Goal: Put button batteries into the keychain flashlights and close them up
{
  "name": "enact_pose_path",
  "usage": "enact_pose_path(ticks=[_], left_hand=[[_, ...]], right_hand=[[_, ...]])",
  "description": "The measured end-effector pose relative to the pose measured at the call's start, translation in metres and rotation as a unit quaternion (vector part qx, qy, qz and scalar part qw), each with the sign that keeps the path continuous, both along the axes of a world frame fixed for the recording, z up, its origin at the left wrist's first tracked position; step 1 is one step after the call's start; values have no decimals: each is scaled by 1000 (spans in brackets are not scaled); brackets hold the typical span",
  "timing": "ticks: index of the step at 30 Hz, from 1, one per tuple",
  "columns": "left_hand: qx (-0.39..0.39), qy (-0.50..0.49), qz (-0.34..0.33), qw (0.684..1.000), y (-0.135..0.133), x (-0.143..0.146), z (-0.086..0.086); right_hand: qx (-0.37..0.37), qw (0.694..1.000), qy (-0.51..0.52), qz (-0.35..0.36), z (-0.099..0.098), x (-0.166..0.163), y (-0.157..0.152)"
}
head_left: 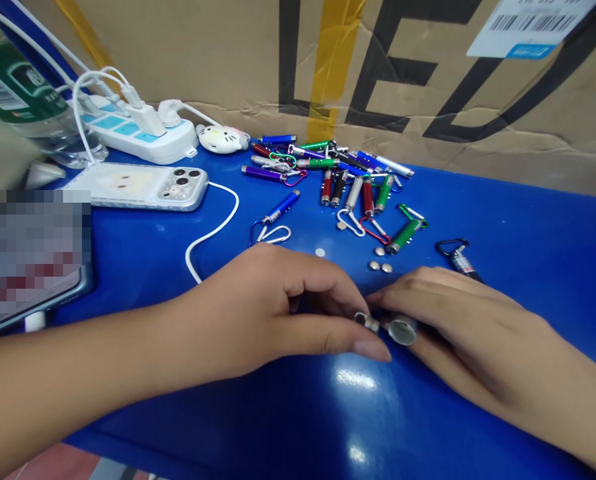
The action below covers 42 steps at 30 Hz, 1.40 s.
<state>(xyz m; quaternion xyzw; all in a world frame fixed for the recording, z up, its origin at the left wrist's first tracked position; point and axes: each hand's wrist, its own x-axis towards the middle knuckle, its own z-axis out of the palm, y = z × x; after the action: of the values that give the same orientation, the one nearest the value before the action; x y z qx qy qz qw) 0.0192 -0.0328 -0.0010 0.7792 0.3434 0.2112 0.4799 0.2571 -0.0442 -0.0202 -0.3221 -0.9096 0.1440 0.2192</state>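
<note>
My left hand (258, 313) pinches small shiny button cells (367, 322) between thumb and forefinger; how many is unclear. Close to its fingertips, my right hand (468, 327) grips a small metal flashlight tube (403, 330), its round open end turned towards me. The rest of the tube is hidden by the fingers. Just beyond my hands, a few loose button cells (380, 252) lie on the blue table (288, 427). A black keychain flashlight (462, 261) with a carabiner lies behind my right hand, partly covered by it.
A pile of coloured keychain flashlights (318, 162) lies at the back, with a blue one (282, 207) apart in front. To the left are a power strip (143, 137), a charging phone (143, 187), a second device (33, 260) and a bottle (28, 93). A cardboard box (228, 60) stands behind.
</note>
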Motion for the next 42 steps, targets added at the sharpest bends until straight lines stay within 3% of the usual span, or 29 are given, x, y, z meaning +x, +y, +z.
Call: enact_pose_path(ticks=[8,14,17,20,24,26,28,34,38,42], left_hand=[[7,25,-36,999,3,0,5],[19,22,-37,999,2,1,-2],[68,44,-20,996,1,1,-3],[176,69,-16,982,-3,3,0],[299,79,-128,943,-18,9,3],[330,98,-190,919,-26,13,0],[340,114,-210,910,-32,15,-6],[312,88,-172,930,-28,13,-18],[284,61,-144,946,-20,8,-14],[239,33,-61,969,-13,5,-5]], right_hand=[[21,1000,-14,8,2,-1,-1],[29,999,-38,6,1,-5,-5],[36,998,-49,6,0,-7,-6],[41,998,-55,-14,-1,-6,-5],[46,997,-44,-51,-3,-3,-2],[44,996,-46,-63,-4,-2,-1],[42,995,-47,-72,-5,-2,-1],[36,995,-46,-78,-6,-1,-3],[33,996,-41,-78,-3,-1,-4],[24,997,-31,-71,-2,-1,-3]])
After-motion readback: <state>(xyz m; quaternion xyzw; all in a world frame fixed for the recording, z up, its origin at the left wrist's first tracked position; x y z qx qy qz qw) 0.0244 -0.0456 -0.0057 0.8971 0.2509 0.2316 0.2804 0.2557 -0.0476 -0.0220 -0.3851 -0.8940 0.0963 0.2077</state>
